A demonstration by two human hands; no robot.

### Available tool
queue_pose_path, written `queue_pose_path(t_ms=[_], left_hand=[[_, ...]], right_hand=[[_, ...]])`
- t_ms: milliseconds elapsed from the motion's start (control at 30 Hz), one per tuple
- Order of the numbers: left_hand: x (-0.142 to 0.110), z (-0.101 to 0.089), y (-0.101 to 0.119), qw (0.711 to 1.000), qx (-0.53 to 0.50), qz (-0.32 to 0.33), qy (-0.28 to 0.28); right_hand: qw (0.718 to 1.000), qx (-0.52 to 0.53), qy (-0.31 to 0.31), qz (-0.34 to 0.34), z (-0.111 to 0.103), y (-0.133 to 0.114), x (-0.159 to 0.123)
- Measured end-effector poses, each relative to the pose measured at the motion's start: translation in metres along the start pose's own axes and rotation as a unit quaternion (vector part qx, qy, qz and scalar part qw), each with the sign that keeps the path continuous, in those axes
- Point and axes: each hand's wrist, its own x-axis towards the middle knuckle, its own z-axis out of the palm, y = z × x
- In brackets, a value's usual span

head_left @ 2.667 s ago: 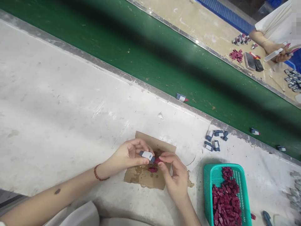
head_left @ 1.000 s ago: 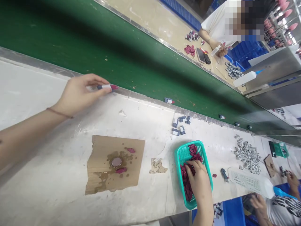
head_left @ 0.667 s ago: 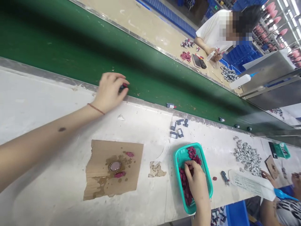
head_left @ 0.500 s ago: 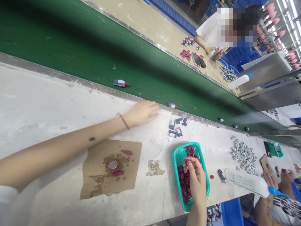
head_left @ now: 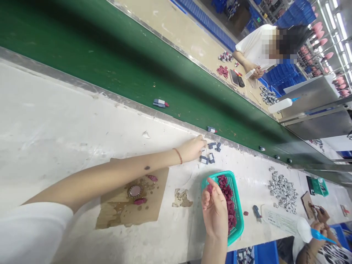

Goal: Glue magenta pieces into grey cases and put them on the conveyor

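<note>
My left hand [head_left: 193, 148] reaches across to a small group of blue-grey and white plastic pieces [head_left: 211, 158] near the belt edge. Its fingers close round one of them, which is mostly hidden. My right hand [head_left: 216, 211], palm turned up, holds a small maroon plastic piece [head_left: 210, 188] between thumb and fingers over the left rim of the green basket [head_left: 235, 190]. Many maroon pieces [head_left: 231, 211] fill that basket. Under my left forearm lies a cardboard sheet [head_left: 150, 216] with wet stains, a round pool of liquid [head_left: 135, 191] and two maroon pieces [head_left: 140, 201].
A green conveyor belt [head_left: 118, 79] carries several joined blue-grey and maroon parts [head_left: 160, 103]. Right of the basket are a loose blue-grey part [head_left: 256, 212], a white bottle with blue nozzle [head_left: 286, 222] and a light grey pile [head_left: 283, 190]. Co-workers sit opposite and at right.
My left hand set a joined part on the belt, then moved right to the blue-grey pieces. My right hand lifted a maroon piece from the basket and turned palm up.
</note>
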Motion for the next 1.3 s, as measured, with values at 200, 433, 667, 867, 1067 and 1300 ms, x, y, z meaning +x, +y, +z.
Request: queue_pose_path(t_ms=[200, 433, 667, 867, 1067, 1300], left_hand=[[-0.055, -0.043, -0.025, 0.982, -0.174, -0.067, 0.008], [-0.143, -0.077, -0.036, 0.882, -0.417, -0.218, 0.034], [-0.191, -0.076, -0.040, 0.864, -0.424, -0.249, 0.111], [-0.209, -0.062, -0.047, 0.851, -0.440, -0.244, 0.152], [-0.214, -0.052, -0.050, 0.854, -0.444, -0.197, 0.183], [-0.216, -0.047, -0.049, 0.887, -0.379, -0.187, 0.188]], right_hand=[[0.990, 0.060, -0.090, 0.093, 0.025, 0.007, 0.002], [0.969, 0.026, -0.218, 0.110, 0.052, 0.017, 0.012], [0.950, -0.160, -0.269, 0.012, 0.076, 0.036, 0.017], [0.831, -0.393, -0.326, -0.221, 0.093, 0.050, 0.009], [0.659, -0.517, -0.329, -0.436, 0.101, 0.064, 0.003], [0.640, -0.533, -0.313, -0.456, 0.100, 0.066, 0.002]])
